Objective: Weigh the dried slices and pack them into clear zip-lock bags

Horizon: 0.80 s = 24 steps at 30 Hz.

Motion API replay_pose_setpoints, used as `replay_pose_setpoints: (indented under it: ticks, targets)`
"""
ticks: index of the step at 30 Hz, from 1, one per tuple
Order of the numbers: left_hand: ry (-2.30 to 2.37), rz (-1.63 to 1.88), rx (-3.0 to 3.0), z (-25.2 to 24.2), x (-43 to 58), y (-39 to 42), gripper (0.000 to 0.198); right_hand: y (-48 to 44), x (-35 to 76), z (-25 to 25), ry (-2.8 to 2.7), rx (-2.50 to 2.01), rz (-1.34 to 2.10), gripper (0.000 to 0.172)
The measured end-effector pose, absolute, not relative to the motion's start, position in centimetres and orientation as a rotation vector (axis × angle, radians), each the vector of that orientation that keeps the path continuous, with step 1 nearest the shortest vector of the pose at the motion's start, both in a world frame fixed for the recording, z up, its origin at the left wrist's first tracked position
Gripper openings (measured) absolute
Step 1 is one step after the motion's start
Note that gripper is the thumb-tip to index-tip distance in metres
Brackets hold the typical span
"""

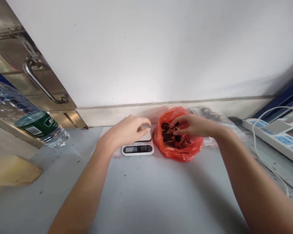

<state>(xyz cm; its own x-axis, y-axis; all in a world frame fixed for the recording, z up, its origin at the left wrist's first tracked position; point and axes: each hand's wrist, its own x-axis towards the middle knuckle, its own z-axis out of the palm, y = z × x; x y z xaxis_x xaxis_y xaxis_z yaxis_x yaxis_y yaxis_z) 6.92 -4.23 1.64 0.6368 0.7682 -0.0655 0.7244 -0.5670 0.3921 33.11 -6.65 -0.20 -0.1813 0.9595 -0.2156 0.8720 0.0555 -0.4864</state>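
My left hand (129, 130) hovers over a small white digital scale (138, 149), thumb and fingers apart with nothing between them. The scale's display reads 0.0, and the hand hides part of its weighing plate. Just right of the scale stands an opened red plastic bag (161, 143) with its mouth spread. Inside lie several dark brown, curled, dried-looking pieces (169, 136); their kind is unclear. My right hand (189, 125) reaches into the bag's mouth from the right. Its thumb and fingertips are apart at the pieces, and no piece is visibly gripped.
A clear water bottle (36, 122) with a green label and a yellowish container (12, 170) stand at left. Clear plastic bags (225, 125) lie behind my right wrist. A power strip (280, 136) with a white cable (254, 143) sits at right. Dark crumbs dot the grey tabletop (141, 201).
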Motion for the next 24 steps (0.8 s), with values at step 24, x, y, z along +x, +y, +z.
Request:
replay_pose_setpoints:
  ticks: [24]
  targets:
    - [1.377, 0.031, 2.385, 2.5, 4.0, -2.6, 0.049, -6.5, 30.1, 1.4, -1.922, -1.191, 0.865, 0.036]
